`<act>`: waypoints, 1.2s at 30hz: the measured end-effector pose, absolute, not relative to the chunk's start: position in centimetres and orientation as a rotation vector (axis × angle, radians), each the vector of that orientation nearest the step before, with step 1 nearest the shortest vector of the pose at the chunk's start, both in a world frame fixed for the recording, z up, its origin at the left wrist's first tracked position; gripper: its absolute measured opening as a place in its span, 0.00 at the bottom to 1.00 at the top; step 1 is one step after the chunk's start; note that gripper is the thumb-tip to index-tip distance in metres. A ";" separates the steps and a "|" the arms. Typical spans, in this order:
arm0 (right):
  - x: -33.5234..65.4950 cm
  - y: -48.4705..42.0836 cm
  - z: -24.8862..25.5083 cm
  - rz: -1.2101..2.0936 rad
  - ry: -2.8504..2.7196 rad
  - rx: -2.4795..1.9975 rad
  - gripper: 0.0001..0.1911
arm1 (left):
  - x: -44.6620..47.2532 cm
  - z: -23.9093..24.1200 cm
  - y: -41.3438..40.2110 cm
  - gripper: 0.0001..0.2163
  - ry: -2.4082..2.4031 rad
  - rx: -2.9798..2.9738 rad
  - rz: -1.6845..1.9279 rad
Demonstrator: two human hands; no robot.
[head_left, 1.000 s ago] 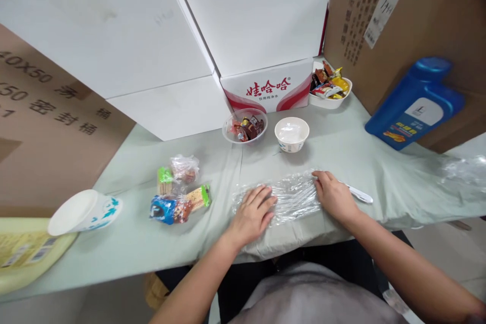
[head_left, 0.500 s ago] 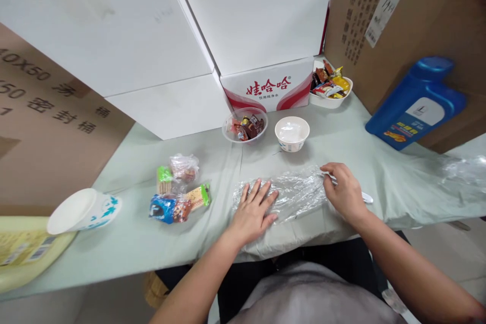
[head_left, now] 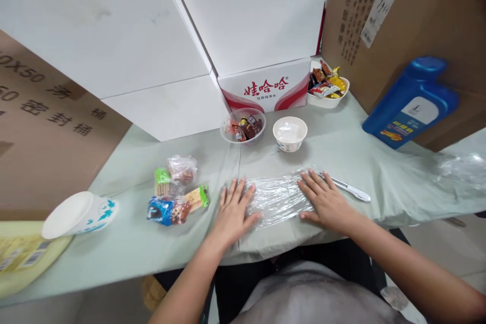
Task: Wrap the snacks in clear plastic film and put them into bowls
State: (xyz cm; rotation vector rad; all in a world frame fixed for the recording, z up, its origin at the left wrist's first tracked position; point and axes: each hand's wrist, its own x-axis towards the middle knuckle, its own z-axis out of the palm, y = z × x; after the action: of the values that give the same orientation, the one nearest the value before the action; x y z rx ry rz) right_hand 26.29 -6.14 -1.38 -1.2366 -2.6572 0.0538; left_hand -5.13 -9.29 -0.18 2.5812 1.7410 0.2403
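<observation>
A crinkled sheet of clear plastic film (head_left: 279, 200) lies on the cloth-covered table, between and partly under my hands. My left hand (head_left: 233, 212) rests flat on its left end, fingers spread. Flat on the right end is my right hand (head_left: 322, 200), also with fingers apart. Just beyond the right fingers lies a white utility knife (head_left: 351, 190), its front end close to the film's edge. Behind the film stands a paper bowl (head_left: 290, 134) with clear plastic inside it.
Wrapped snacks (head_left: 176, 197) lie to the left, near a tipped paper cup (head_left: 81, 215). A clear bowl of sweets (head_left: 243, 126) and a white dish of snacks (head_left: 328, 86) stand by white boxes (head_left: 261, 88). A blue bottle (head_left: 412, 104) leans at the right.
My right hand has moved left from beside the knife and spread flat on the film. My left hand has slid slightly left. The knife now shows along its length.
</observation>
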 end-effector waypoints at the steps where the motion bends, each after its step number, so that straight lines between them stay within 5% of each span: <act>1: 27.0 -6.5 -1.1 0.041 -2.644 -1.207 0.42 | -5.7 0.1 -9.6 0.30 1.728 2.600 0.307; 9: 30.6 -7.9 -0.3 0.229 -2.536 -0.993 0.10 | -7.3 1.3 -12.3 0.07 1.226 2.627 0.552; 24: 29.4 -6.4 0.8 0.372 -2.386 -1.165 0.10 | -7.1 1.6 -9.7 0.10 1.849 1.987 0.745; 36: 26.2 -4.8 0.2 0.176 -2.404 -1.804 0.13 | -5.6 0.7 -6.9 0.08 2.401 2.096 0.218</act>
State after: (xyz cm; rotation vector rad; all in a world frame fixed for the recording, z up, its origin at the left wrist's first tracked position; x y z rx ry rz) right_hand 26.15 -4.80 0.22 -1.8042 -2.4043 0.1760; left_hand -5.57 -6.91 0.70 2.0964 2.4015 0.2180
